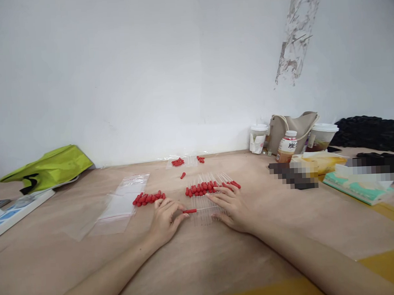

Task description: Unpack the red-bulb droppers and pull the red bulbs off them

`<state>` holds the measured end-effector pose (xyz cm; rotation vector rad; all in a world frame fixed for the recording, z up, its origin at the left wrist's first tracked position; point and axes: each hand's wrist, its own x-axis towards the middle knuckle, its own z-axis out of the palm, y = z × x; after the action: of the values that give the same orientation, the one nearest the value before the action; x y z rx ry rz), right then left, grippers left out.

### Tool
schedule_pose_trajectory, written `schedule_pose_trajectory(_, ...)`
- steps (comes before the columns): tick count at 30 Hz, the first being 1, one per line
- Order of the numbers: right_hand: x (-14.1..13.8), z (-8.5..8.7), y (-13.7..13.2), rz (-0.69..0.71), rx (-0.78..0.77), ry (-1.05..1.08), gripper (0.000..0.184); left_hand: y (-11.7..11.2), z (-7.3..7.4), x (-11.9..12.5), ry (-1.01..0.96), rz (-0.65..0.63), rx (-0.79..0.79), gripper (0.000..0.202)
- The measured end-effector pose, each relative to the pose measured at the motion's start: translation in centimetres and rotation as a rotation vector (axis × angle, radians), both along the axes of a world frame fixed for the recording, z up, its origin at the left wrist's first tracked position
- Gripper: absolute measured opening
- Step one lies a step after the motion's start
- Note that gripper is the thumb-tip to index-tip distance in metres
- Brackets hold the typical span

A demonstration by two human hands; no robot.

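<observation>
My left hand (165, 216) is closed, pinching a red rubber bulb (190, 211) between thumb and fingertips. From the bulb a thin clear glass dropper tube (204, 208) runs rightward to my right hand (234, 206), whose thumb and fingers close around its far end. Beneath the tube, several bare clear tubes (202, 220) lie side by side on the table. Just beyond them is a row of droppers with red bulbs (200, 188), partly hidden by my right fingers. Loose red bulbs (148, 198) are heaped beside my left hand, and a single bulb (183, 175) lies farther back.
Clear zip bags (122, 198) lie at left, near a green bag (54, 166) and a white tray (20, 211). More red pieces (178, 162) rest by the wall. At right stand a bottle (286, 147), lidded cups (258, 138), a handbag (276, 129) and a tissue pack (358, 186).
</observation>
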<state>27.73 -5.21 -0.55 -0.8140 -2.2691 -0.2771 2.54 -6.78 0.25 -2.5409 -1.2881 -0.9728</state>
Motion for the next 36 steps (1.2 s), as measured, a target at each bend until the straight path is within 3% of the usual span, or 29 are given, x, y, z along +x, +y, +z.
schedule_pose_trajectory(4, -1.2, -0.5, -0.2, 0.021, 0.023, 0.003, 0.026, -0.1, 0.2, 0.4, -0.007, -0.027, -0.024, 0.011)
schedule_pose_trajectory(10, -1.9, -0.7, 0.0, -0.009, 0.053, -0.009, 0.017, -0.3, 0.2, 0.9, -0.014, -0.071, -0.021, 0.012)
schedule_pose_trajectory(23, -2.1, -0.8, -0.4, 0.127, 0.057, 0.006, 0.018, -0.6, 0.2, 1.7, 0.089, -0.133, 0.028, 0.016)
schedule_pose_trajectory(36, -1.8, -0.7, -0.7, 0.149, 0.074, -0.027, 0.021, -1.3, 0.0, 1.6, 0.113, -0.201, -0.016, 0.021)
